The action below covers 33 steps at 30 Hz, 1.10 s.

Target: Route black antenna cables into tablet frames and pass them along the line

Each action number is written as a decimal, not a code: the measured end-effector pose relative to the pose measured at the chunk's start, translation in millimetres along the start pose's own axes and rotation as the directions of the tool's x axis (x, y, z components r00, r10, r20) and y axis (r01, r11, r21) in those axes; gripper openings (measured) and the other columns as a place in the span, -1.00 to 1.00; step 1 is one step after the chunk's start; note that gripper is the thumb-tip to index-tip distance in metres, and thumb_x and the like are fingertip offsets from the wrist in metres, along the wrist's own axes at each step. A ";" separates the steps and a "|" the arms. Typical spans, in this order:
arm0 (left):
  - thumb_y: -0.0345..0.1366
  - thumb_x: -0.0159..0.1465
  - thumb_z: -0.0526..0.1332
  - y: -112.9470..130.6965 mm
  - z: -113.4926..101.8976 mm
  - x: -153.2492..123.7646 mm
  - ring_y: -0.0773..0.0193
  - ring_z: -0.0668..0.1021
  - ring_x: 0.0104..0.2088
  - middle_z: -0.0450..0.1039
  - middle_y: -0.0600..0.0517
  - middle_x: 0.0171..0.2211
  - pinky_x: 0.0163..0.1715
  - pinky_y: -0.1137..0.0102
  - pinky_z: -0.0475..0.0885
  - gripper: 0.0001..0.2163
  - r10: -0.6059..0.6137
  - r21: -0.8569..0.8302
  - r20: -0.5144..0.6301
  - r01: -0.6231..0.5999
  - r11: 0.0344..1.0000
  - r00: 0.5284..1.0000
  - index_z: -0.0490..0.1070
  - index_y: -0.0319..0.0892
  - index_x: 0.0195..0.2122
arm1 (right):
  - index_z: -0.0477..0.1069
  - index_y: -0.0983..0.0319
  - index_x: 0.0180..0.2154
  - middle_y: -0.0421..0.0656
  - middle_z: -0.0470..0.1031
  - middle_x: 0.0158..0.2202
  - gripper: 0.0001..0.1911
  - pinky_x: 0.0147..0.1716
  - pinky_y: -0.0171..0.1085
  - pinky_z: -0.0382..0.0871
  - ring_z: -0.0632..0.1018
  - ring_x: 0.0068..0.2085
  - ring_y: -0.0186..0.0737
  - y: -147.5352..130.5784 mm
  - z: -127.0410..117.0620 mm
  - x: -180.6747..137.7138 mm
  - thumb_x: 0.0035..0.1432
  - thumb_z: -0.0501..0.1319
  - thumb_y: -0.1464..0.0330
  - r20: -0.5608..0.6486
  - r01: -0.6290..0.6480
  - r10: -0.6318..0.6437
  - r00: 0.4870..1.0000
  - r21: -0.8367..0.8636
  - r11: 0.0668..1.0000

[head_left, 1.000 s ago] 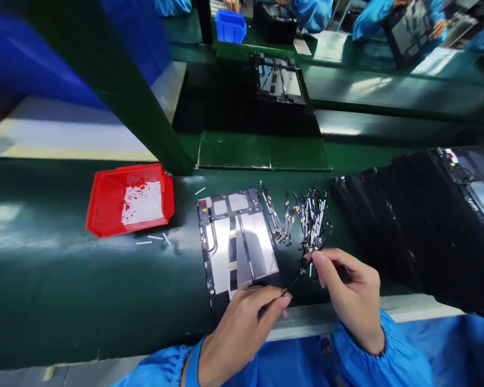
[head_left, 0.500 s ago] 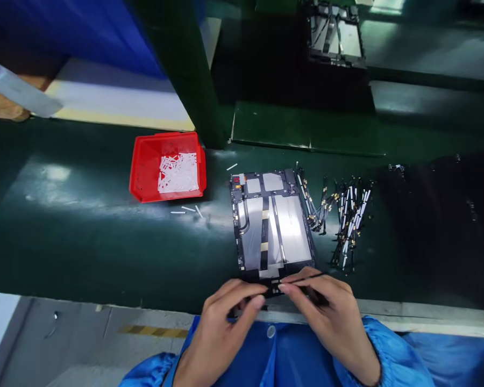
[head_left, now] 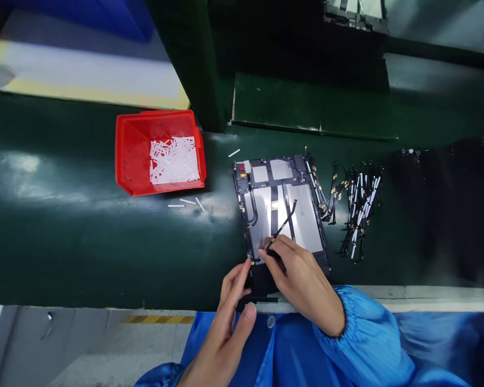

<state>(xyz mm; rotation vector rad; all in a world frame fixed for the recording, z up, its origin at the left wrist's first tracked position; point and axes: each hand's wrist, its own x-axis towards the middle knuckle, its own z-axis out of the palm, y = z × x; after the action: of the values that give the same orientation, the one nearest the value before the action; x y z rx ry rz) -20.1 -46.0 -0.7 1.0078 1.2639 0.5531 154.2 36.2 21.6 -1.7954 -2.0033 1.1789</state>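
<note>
An opened tablet (head_left: 306,215) lies on the green bench in front of me, its silver battery area and black frame exposed. My right hand (head_left: 302,274) pinches a thin black flex cable (head_left: 284,226), which slants up and right over the lower part of the tablet. The cable's lower end is near the tablet's left edge. My left hand (head_left: 229,322) has its fingers stretched out and its thumb apart, the index fingertip at the tablet's lower left edge by that end. More black flex cables (head_left: 361,209) with white strips lie in a heap to the right.
A red bin (head_left: 135,156) with many white strips (head_left: 177,161) stands at the left. A few loose strips (head_left: 187,201) lie before it. Behind the tablet are a green raised ledge (head_left: 306,105), a green post (head_left: 201,64) and another opened tablet (head_left: 357,19). Dark sheeting (head_left: 452,215) covers the right.
Both hands have moved from the tablet's bottom edge to its lower left side. The flex cable in my right hand now stands clearly over the tablet. The camera view has shifted.
</note>
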 end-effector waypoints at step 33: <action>-0.31 0.35 0.16 15.4 -22.0 59.3 0.41 0.53 -0.24 0.39 0.06 -0.19 -0.22 0.54 0.50 -0.84 0.145 0.010 -0.147 -0.146 0.989 0.978 0.38 -0.04 -0.05 | 0.35 0.19 -0.23 -0.17 0.42 -0.20 -0.88 -0.25 -0.29 0.29 0.49 -0.22 -0.23 -6.0 11.2 -2.8 0.32 0.06 0.44 0.014 -0.008 0.008 1.000 -0.054 0.999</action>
<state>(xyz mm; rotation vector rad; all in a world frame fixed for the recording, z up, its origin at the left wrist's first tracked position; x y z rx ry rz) -23.0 16.8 -17.7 1.0805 1.3263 0.7525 143.4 29.3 19.2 -1.8266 -2.0565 1.1540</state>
